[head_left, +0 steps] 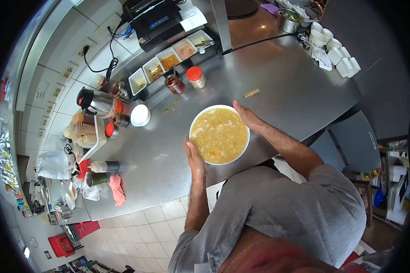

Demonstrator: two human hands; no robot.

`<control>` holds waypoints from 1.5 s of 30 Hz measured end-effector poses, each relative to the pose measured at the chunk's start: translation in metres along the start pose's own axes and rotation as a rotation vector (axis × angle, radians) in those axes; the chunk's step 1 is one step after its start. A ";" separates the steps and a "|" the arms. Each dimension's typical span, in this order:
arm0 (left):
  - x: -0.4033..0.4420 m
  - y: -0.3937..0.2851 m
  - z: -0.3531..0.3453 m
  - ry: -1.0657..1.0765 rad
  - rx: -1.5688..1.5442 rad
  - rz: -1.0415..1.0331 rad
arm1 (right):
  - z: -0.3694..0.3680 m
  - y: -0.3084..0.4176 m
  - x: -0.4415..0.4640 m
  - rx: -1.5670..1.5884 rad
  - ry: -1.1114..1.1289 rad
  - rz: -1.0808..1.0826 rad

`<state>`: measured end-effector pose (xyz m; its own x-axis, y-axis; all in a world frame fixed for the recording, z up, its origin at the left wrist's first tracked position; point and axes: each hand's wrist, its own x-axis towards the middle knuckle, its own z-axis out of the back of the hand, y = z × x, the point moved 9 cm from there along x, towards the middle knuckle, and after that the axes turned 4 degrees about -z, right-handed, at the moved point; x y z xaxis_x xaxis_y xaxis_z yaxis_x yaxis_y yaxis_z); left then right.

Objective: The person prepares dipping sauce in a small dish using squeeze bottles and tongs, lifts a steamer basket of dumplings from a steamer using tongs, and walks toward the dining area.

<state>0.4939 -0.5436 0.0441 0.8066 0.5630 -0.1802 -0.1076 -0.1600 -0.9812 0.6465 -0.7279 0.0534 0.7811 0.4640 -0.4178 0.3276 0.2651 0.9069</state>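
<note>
A large white bowl point(248, 142) full of yellow soup point(219, 134) with pale shreds is at the front edge of the steel counter. My left hand point(195, 157) presses against its left side, fingers mostly hidden beneath the rim. On the upper right of the rim, my right hand point(247, 116) grips with the thumb up along the edge. Whether the bowl rests on the counter or is lifted slightly, I cannot tell. A small brown stick-like piece point(251, 93) lies just beyond my right hand.
Behind the bowl stand a red-lidded jar point(196, 77), a dark red jar point(174, 84) and a row of topping containers point(169, 61). To the left are a small white bowl point(140, 115), a thermal jug point(95, 102), a bottle basket point(98, 139) and a pink cloth point(117, 189). Cups point(321, 34) stand far right.
</note>
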 end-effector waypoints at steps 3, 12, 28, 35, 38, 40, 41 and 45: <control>0.009 -0.005 -0.046 0.016 -0.031 0.001 | 0.036 0.002 0.016 0.011 0.136 -0.024; 0.068 -0.011 -0.206 0.001 -0.064 0.007 | 0.198 0.045 0.065 -0.031 -0.016 0.021; 0.243 -0.010 -0.395 0.125 -0.047 -0.070 | 0.379 0.076 0.226 0.124 -0.125 -0.032; 0.318 -0.014 -0.427 0.142 0.013 -0.164 | 0.409 0.093 0.298 0.142 -0.108 0.058; 0.335 -0.016 -0.433 0.092 -0.064 -0.089 | 0.411 0.095 0.329 0.215 -0.075 0.041; 0.348 -0.019 -0.440 0.091 -0.093 -0.116 | 0.415 0.091 0.352 0.271 -0.023 0.037; 0.351 -0.022 -0.443 0.088 -0.093 -0.138 | 0.421 0.088 0.363 0.257 -0.050 0.060; 0.371 -0.019 -0.441 0.032 -0.019 -0.225 | 0.422 0.098 0.380 0.260 -0.060 0.078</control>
<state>1.0516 -0.6887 0.0257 0.8269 0.5604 0.0458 0.0879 -0.0484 -0.9949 1.1998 -0.8827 0.0068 0.8366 0.4218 -0.3496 0.3851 0.0011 0.9229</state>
